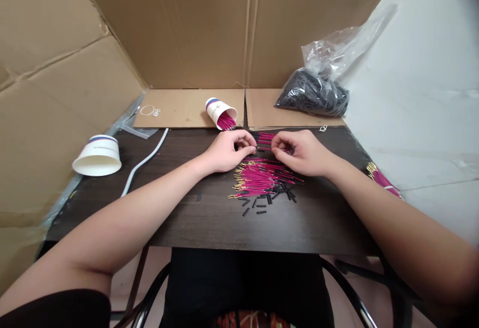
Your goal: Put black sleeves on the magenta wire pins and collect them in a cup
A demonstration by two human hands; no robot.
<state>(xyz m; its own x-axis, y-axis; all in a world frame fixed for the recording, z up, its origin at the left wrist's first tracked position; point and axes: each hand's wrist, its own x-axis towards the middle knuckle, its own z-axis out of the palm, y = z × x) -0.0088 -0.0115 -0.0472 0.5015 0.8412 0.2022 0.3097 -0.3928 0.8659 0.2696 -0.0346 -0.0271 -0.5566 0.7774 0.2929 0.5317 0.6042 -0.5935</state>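
Note:
One magenta wire point(264, 148) stretches between my two hands above the table. At its left end, the thumb and forefinger of my left hand point(230, 151) are pinched together. My right hand point(301, 152) is closed on the wire's other end, its fingertips curled in. Whether a black sleeve sits in either pinch is too small to tell. Just in front of both hands lies a pile of magenta wires point(256, 177) with gold-coloured tips pointing left. Short black tubes point(261, 212) are scattered before the pile. Behind the hands, more magenta wires with black ends point(266, 137) lie side by side.
A paper cup point(212, 109) lies tipped with magenta wires inside; another cup point(98, 161) lies at left beside a white cord point(144, 161). A plastic bag of black tubes point(314, 93) rests on cardboard at back right. A tied wire bundle point(383, 179) is at the right edge.

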